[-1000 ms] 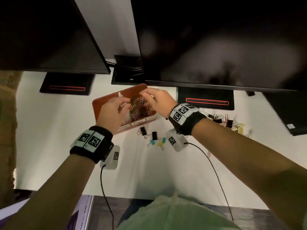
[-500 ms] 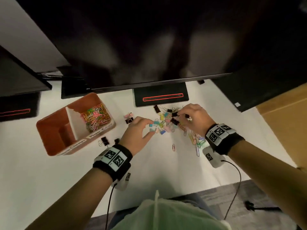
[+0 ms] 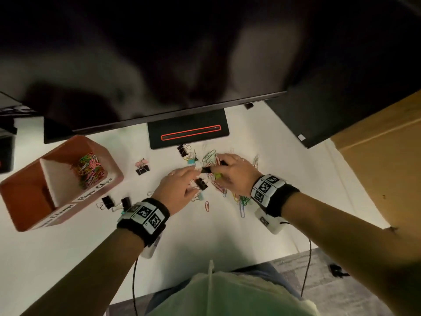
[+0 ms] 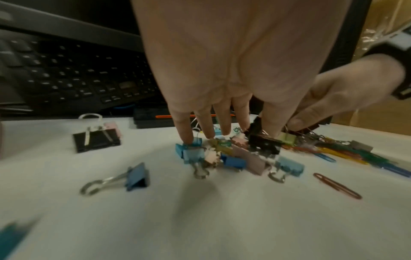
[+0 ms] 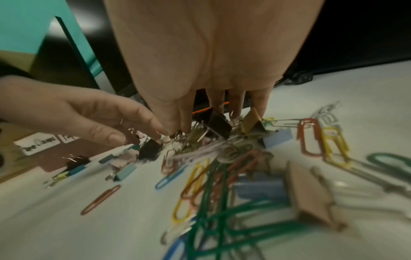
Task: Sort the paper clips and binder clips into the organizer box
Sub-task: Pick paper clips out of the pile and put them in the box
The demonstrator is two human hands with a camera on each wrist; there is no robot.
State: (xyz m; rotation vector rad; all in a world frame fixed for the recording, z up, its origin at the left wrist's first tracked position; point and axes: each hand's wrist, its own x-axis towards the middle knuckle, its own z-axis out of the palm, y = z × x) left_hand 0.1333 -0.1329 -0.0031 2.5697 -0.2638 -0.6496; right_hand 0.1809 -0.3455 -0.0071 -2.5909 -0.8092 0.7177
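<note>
The orange organizer box (image 3: pixel 27 199) stands at the left, with coloured paper clips (image 3: pixel 90 168) in its far compartment. A mixed pile of binder clips (image 4: pixel 233 154) and paper clips (image 5: pixel 213 176) lies on the white desk between my hands. My left hand (image 3: pixel 193 179) reaches into it with straight fingers, one fingertip (image 4: pixel 186 139) touching a blue binder clip (image 4: pixel 191 153). Beside its thumb stands a black binder clip (image 4: pixel 263 144). My right hand (image 3: pixel 219 166) has its fingers curled down into the pile, thumb and forefinger pinching a small black binder clip (image 3: pixel 224 163).
A monitor stand (image 3: pixel 189 131) sits just behind the pile, under the dark monitor. Stray binder clips lie by the box (image 3: pixel 107 201) and left of the pile (image 3: pixel 142 167). A lone red paper clip (image 3: pixel 206 205) lies nearer me. A cardboard box (image 3: pixel 376 156) is at the right.
Both hands left the organizer box and moved right to the pile. In the last half second they closed in toward each other over the binder clips.
</note>
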